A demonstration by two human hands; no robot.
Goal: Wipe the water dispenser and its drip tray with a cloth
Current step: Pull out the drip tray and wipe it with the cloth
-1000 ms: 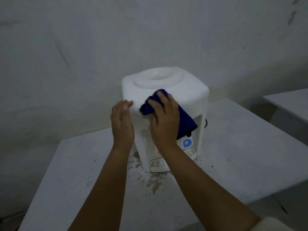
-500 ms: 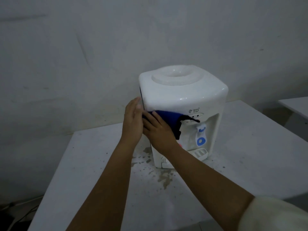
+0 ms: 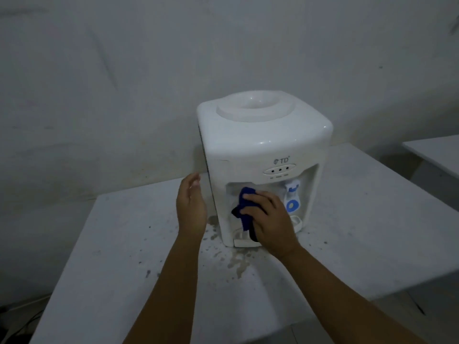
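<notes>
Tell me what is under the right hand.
The right hand presses a blue cloth into the dispenser recess. Whatever is behind them is covered; only the blue tap shows.

Your right hand (image 3: 269, 219) presses the blue cloth (image 3: 244, 209) into the white water dispenser (image 3: 263, 145) recess; your left hand (image 3: 190, 207) hangs open beside it.
</notes>
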